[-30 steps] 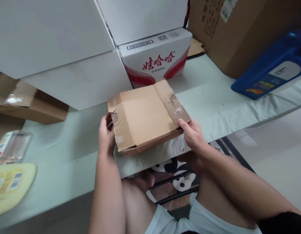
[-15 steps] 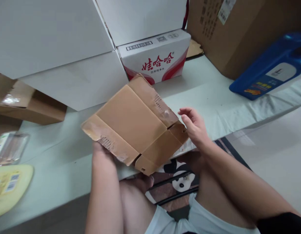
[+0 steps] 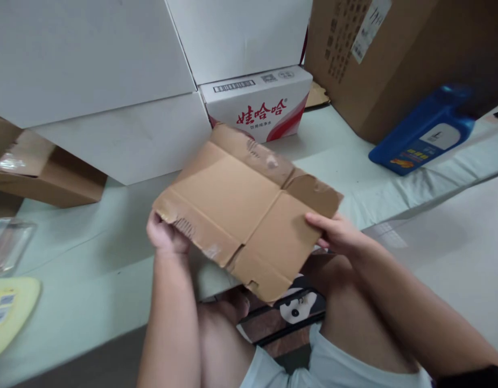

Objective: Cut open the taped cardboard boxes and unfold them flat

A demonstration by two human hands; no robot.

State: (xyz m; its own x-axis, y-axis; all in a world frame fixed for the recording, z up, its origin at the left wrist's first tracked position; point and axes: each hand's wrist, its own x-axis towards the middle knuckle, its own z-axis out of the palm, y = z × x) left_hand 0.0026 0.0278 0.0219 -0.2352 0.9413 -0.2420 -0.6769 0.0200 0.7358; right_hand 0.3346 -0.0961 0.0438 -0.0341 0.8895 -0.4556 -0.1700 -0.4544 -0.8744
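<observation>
An unfolded brown cardboard box (image 3: 228,188) with creases, side flaps and torn, scuffed edges is tilted above the front of the covered table. My left hand (image 3: 166,234) grips its left corner from below, with most of the fingers hidden under the board. On the right, my right hand (image 3: 333,231) pinches the near end panel, thumb on top and fingers underneath. The panel spreads out nearly flat between its two notched flaps.
White cartons (image 3: 91,59) and a red-and-white water carton (image 3: 260,110) stand behind. To the right are a large brown carton (image 3: 353,70) and a blue jug (image 3: 422,134). A small brown box (image 3: 63,178), a clear plastic package (image 3: 10,245) and a yellow container (image 3: 12,312) lie left.
My right hand has closed on the cardboard's near panel, which has swung outward and flattened. The cardboard has shifted slightly right, with my left hand still holding its left corner.
</observation>
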